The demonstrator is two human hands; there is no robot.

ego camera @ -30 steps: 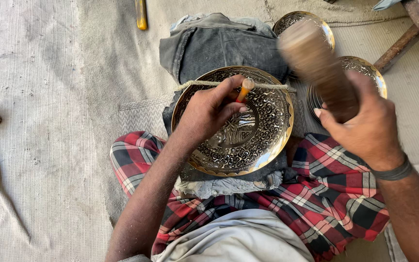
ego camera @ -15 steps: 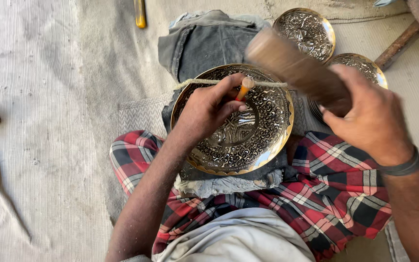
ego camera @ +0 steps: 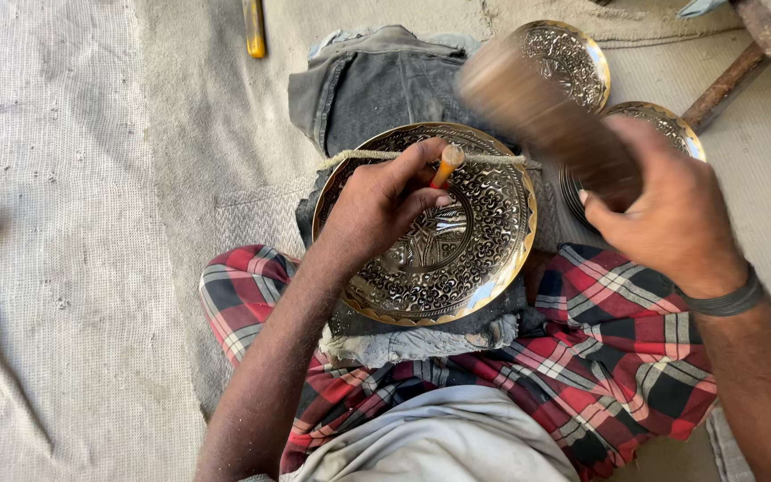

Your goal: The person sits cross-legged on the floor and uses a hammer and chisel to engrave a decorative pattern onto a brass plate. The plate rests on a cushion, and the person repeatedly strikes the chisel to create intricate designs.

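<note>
A round brass plate (ego camera: 484, 268) with fine engraved patterns rests on a dark pad on my lap. My left hand (ego camera: 377, 201) presses on the plate and pinches a small chisel with an orange top (ego camera: 446, 164), held upright against the metal. A cord (ego camera: 359, 156) runs across the plate's far rim. My right hand (ego camera: 671, 214) grips a wooden mallet (ego camera: 542, 112), blurred with motion, raised above and to the right of the chisel. A dark band circles my right wrist.
Two more engraved brass plates (ego camera: 573, 58) (ego camera: 667, 125) lie on the ground beyond my right hand. Grey folded cloth (ego camera: 377, 80) sits behind the plate. A yellow-handled tool (ego camera: 254, 27) lies at the top. Woven matting (ego camera: 64, 268) covers the floor at left.
The mallet has swung from upright at the right down and leftward toward the chisel's top. My left hand and chisel stay in place on the plate.
</note>
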